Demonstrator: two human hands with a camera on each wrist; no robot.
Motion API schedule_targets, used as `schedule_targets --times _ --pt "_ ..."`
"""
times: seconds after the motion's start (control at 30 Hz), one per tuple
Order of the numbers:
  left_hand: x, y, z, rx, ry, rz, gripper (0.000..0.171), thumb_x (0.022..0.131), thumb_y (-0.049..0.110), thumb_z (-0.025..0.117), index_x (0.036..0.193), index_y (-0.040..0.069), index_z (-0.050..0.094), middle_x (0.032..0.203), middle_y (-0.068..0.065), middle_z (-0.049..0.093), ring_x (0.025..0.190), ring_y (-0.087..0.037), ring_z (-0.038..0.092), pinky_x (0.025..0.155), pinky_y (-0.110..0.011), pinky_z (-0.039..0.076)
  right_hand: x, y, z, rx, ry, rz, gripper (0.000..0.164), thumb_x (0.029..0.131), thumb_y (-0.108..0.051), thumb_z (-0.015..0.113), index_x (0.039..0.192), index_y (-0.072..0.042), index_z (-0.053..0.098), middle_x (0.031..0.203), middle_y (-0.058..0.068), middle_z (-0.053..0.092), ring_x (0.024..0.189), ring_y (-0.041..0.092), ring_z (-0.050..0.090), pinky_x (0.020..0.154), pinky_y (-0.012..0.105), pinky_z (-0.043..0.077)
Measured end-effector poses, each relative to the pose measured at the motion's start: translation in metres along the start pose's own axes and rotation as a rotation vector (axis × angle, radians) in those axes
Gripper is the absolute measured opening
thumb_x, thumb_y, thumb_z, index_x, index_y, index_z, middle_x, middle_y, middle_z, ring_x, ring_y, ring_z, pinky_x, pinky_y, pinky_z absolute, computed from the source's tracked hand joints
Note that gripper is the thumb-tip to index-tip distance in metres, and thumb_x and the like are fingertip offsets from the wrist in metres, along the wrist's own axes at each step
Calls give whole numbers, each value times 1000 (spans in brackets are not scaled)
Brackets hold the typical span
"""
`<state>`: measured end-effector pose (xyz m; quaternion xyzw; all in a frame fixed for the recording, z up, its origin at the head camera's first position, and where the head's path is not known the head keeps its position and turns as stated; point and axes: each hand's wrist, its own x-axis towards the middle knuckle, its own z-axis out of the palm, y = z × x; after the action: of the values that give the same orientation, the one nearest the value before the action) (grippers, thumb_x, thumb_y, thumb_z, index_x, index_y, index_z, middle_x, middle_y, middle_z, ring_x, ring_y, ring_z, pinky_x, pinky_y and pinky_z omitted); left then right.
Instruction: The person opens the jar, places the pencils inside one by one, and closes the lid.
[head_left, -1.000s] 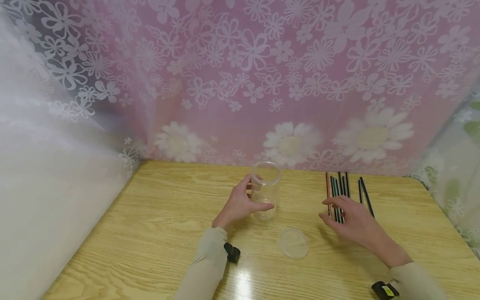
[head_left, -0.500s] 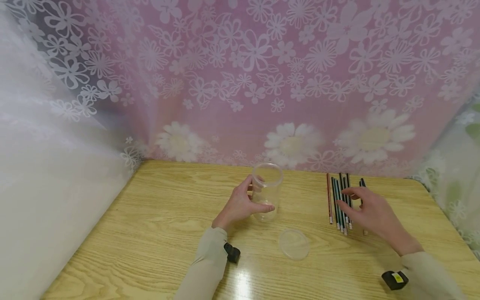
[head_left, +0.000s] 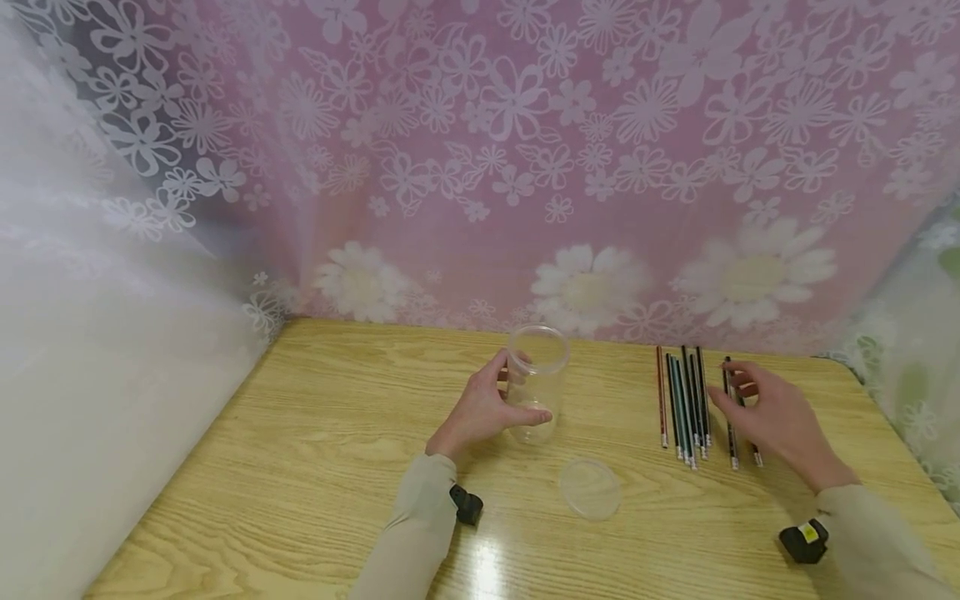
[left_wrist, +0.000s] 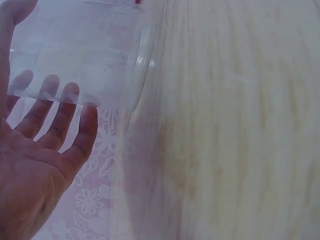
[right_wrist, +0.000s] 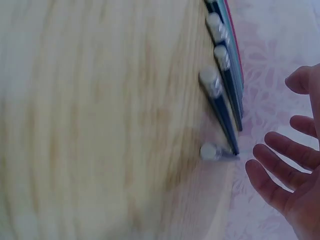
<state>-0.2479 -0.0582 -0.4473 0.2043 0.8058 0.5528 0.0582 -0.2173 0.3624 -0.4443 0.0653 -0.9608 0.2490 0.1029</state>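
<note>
A clear plastic jar stands uncovered on the table, its round rim facing up. My left hand holds it around the side, thumb in front and fingers behind. In the left wrist view the fingertips press against the jar wall. My right hand hovers with loosely bent, spread fingers over two dark pencils, one pencil lying left of the other pencil. In the right wrist view the hand has nothing in its grasp, and pencil ends with erasers show beside it.
Several dark and green pencils lie side by side near the table's back edge, with a red pencil at their left. A clear round lid lies flat before the jar. A flowered curtain hangs behind the table.
My right hand has moved right, from over the main pencil group to the two separate pencils, which now lie closer to parallel. My left hand keeps its hold on the jar.
</note>
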Motion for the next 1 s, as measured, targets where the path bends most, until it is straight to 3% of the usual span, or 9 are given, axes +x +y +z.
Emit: schedule_targets --times 0.3,0.5,0.6,0.73,0.83,1.0 --pt "-1 0 -1 18 -2 -2 67 74 39 93 127 38 53 127 -11 59 112 -32 61 87 -39 52 15 27 -2 11 -55 82 65 104 -44 57 141 9 48 119 38 62 96 49 67 68 53 55" --pt "0 -1 -2 24 -9 -7 67 74 40 93 127 38 53 130 -11 59 115 -32 61 88 -39 52 32 47 -6 28 -130 189 73 106 -50 48 143 12 43 125 44 56 99 53 64 68 50 55" --pt "1 -1 -2 20 -11 -13 67 74 41 93 128 39 53 131 -11 59 117 -32 60 90 -40 52 39 56 -8 11 -145 199 74 106 -51 46 144 13 43 125 44 57 99 53 64 69 51 54" --pt "1 -1 -1 19 -3 -13 71 73 41 94 131 36 53 135 -8 59 121 -31 58 93 -43 50 45 63 -7 -17 -148 176 68 107 -45 48 141 14 46 119 41 62 91 46 67 69 50 54" --pt "2 -1 -1 25 -3 -11 72 73 41 94 132 35 53 137 -6 59 124 -30 57 94 -44 50 47 64 -7 -28 -160 166 63 107 -39 49 139 14 47 114 40 65 78 34 69 65 44 54" --pt "2 -1 -1 24 -6 -18 73 73 42 93 132 41 52 137 -4 59 125 -28 56 93 -43 50 50 59 -11 -46 -217 179 58 105 -31 53 138 16 46 108 39 65 63 21 65 58 38 52"
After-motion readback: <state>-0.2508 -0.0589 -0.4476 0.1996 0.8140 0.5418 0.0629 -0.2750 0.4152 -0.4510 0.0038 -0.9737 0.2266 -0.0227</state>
